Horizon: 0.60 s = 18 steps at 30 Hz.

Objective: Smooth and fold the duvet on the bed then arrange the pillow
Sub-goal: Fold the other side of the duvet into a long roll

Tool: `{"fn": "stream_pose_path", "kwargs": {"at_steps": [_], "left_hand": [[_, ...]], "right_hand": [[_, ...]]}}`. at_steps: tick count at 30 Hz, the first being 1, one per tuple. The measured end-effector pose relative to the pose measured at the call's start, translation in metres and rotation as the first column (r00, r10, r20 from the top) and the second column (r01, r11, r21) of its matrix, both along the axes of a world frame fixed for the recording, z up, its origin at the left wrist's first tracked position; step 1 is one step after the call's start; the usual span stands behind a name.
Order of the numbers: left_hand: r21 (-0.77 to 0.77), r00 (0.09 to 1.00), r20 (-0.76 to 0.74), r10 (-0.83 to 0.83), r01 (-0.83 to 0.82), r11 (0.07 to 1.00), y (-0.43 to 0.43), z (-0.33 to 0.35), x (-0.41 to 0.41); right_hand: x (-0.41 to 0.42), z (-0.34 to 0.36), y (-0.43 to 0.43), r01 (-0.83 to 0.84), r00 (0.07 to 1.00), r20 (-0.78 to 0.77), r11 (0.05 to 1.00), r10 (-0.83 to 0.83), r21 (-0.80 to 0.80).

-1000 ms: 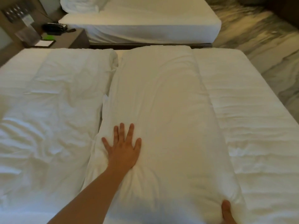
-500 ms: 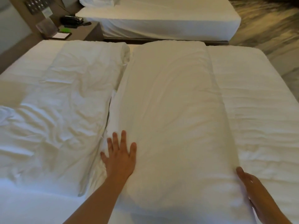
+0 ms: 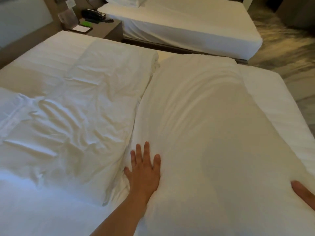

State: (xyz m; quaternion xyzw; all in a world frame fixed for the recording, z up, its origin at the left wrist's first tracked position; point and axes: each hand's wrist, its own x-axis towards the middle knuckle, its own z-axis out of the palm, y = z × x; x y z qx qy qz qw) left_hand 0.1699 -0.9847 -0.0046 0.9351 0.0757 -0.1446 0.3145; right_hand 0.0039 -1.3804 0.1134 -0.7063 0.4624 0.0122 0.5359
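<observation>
A thick folded white duvet (image 3: 201,120) lies lengthwise down the middle-right of the bed (image 3: 289,103). My left hand (image 3: 144,169) rests flat on its near left edge, fingers spread, holding nothing. My right hand (image 3: 302,191) is only partly in view at the right border, lying against the duvet's near right edge; its grip cannot be made out. Left of the duvet lies a wrinkled flat white layer (image 3: 76,116), a pillow or a sheet fold, I cannot tell which.
A second white bed (image 3: 187,26) stands beyond, with a pillow (image 3: 122,0) at its head. A brown nightstand (image 3: 105,29) between the beds carries a black phone (image 3: 92,14) and a notepad (image 3: 81,28). Patterned floor (image 3: 289,53) lies to the right.
The view has swung left and slightly forward. My left hand stays pressed on the duvet's left edge. My right hand has slid toward the right border of the view.
</observation>
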Motion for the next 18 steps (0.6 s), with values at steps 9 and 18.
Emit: {"fn": "stream_pose_path", "kwargs": {"at_steps": [9, 18], "left_hand": [[0.111, 0.929, -0.118, -0.351, 0.364, 0.925, -0.076, 0.012, -0.095], [0.323, 0.935, -0.051, -0.35, 0.347, 0.881, -0.009, -0.011, -0.004]], "right_hand": [[-0.067, -0.022, -0.043, 0.016, 0.952, -0.299, 0.981, -0.074, -0.191], [-0.049, 0.026, 0.011, 0.028, 0.986, -0.166, 0.998, -0.019, 0.051]]}}
